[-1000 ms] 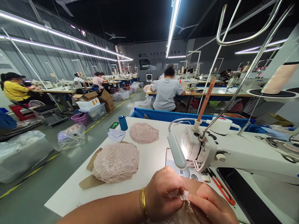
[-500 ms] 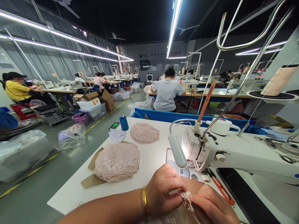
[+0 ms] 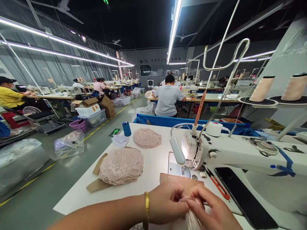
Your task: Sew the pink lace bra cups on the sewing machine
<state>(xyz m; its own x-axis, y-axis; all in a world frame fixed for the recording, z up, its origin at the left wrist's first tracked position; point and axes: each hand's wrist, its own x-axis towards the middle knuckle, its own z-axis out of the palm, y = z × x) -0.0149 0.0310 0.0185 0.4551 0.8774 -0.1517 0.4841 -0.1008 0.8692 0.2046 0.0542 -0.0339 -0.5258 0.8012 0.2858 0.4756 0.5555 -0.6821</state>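
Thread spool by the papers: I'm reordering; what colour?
The thread spool is blue, clearest in the head view.

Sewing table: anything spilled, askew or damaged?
Nothing looks spilled or damaged. Slightly untidy: brown pieces jut unevenly from under the nearer lace stack. The pale fabric in the left hand and right hand is too blurred to judge.

The far wall (image 3: 155,55) carries "YING" beside a round logo (image 3: 141,61), with Chinese characters to its right, "企业" and "生命线" legible among them; a white sewing machine (image 3: 189,88) ahead is marked "JUKI"; a dark sign (image 3: 114,132) near the blue thread cone (image 3: 127,129) shows a green arrow; blue lettering on the nearest machine head (image 3: 190,145) is too blurred to read
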